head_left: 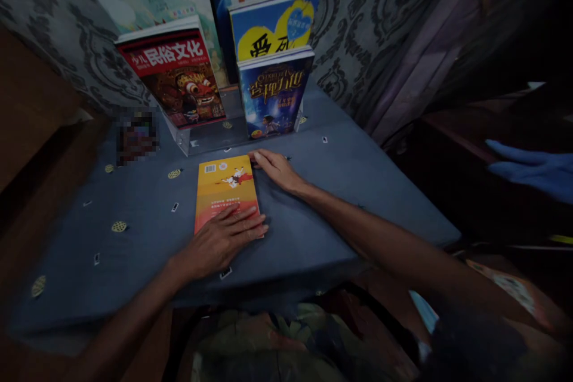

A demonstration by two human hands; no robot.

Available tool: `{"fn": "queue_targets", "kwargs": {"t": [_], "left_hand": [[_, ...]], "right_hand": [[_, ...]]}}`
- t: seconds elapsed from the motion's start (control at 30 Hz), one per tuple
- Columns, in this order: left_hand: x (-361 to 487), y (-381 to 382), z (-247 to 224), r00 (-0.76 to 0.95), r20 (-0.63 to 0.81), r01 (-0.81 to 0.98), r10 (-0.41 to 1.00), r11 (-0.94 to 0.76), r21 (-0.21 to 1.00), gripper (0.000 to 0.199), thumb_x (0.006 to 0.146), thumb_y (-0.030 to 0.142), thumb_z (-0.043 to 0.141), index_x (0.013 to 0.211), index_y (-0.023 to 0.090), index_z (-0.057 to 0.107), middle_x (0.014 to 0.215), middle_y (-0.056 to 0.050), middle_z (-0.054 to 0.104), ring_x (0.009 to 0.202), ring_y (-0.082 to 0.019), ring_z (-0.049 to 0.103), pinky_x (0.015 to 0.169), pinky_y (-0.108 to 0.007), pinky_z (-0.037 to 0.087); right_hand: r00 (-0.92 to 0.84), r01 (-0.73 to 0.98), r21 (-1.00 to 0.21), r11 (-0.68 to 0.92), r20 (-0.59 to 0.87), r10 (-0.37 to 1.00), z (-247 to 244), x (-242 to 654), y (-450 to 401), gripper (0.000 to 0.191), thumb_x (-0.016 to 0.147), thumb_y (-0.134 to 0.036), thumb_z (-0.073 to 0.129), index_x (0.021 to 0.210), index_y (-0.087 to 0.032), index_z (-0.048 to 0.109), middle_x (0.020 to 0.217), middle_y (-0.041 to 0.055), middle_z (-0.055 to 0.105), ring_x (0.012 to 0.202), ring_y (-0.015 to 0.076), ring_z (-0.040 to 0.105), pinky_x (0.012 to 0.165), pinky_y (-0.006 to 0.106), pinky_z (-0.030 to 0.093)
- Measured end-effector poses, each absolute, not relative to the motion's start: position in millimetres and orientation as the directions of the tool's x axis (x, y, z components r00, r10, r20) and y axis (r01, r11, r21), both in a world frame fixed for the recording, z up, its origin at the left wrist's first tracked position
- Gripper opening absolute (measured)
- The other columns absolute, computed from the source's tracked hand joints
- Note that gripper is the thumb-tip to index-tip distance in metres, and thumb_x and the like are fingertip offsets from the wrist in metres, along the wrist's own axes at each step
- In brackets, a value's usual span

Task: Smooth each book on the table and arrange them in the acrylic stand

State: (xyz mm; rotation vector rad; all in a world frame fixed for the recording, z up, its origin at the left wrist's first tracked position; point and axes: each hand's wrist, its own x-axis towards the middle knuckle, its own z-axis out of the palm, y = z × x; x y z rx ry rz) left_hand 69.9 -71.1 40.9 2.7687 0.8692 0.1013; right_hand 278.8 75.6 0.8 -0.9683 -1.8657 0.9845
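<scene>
Head view, room on the tablecloth (143, 203) both sides, front edge near, yellow-orange book (224, 188) beneath flat, unclenched left hand (226, 237), right hand (278, 172) at its far right corner, pinch impossible to tell.

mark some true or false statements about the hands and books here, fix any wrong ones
1. The left hand lies across the near part of the orange book. True.
2. The right hand is on the red book. False: it is at the orange book's far right corner.
3. The red book stands in a clear rack. True.
4. The tablecloth is plain white. False: it is blue with small pineapples.
5. The orange book stands upright. False: it lies flat.
</scene>
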Motion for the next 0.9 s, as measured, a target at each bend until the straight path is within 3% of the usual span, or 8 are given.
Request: {"fn": "queue_targets", "kwargs": {"t": [0.2, 0.5, 0.67, 0.8, 0.9], "left_hand": [[70.2, -65.0, 37.1, 0.814, 0.002, 0.565, 0.58, -0.793, 0.23, 0.061, 0.099, 0.011, 0.039, 0.155, 0.034, 0.032, 0.157, 0.0, 0.042, 0.151, -0.018, 0.029, 0.125, -0.048, 0.024], [77.1, -49.1, 38.7, 0.779, 0.038, 0.607, 0.626, -0.768, 0.205, 0.045, 0.106, 0.026, 0.035, 0.15, 0.032, 0.041, 0.156, 0.001, 0.044, 0.15, -0.016, 0.03, 0.124, -0.045, 0.025], [76.9, -44.9, 44.8, 0.75, 0.027, 0.629, 0.661, -0.725, 0.278, 0.061, 0.104, 0.048, 0.039, 0.158, 0.026, 0.022, 0.161, -0.004, 0.034, 0.151, -0.016, 0.028, 0.126, -0.043, 0.021], [64.5, -26.8, 41.0, 0.66, 0.057, 0.713, 0.749, -0.649, 0.263, 0.061, 0.105, 0.049, 0.033, 0.159, 0.023, 0.022, 0.163, -0.008, 0.029, 0.153, -0.018, 0.022, 0.126, -0.044, 0.018], [47.2, -13.8, 27.6, 0.498, 0.127, 0.822, 0.858, -0.514, 0.246, 0.058, 0.105, 0.046, 0.03, 0.156, 0.018, 0.029, 0.162, -0.013, 0.032, 0.152, -0.021, 0.024, 0.125, -0.047, 0.022]], "right_hand": [[-0.39, 0.199, -0.873, 0.445, 0.345, 0.854, 1.7, 278.7, 73.6, 0.052, 0.1, -0.059, 0.039, 0.116, -0.021, 0.071, 0.107, 0.0071, 0.076, 0.104, 0.0235, 0.069, 0.091, 0.039, 0.056], [-0.432, 0.192, -0.844, 0.501, 0.386, 0.815, 4.0, 279.8, 70.4, 0.05, 0.101, -0.054, 0.038, 0.114, -0.02, 0.072, 0.112, 0.0099, 0.075, 0.103, 0.0267, 0.07, 0.09, 0.043, 0.057], [-0.451, 0.259, -0.776, 0.575, 0.43, 0.782, 6.8, 279.2, 67.2, 0.047, 0.102, -0.051, 0.037, 0.112, -0.022, 0.072, 0.112, 0.0099, 0.075, 0.107, 0.0266, 0.068, 0.096, 0.045, 0.053], [-0.479, 0.302, -0.71, 0.636, 0.464, 0.745, 8.2, 276.8, 56.5, 0.043, 0.104, -0.045, 0.036, 0.115, -0.023, 0.071, 0.12, 0.0114, 0.071, 0.118, 0.0255, 0.064, 0.104, 0.047, 0.049], [-0.483, 0.313, -0.697, 0.645, 0.467, 0.74, 7.4, 265.0, 49.7, 0.042, 0.103, -0.044, 0.037, 0.12, -0.023, 0.07, 0.13, 0.0123, 0.067, 0.128, 0.0247, 0.058, 0.111, 0.048, 0.044]]}}
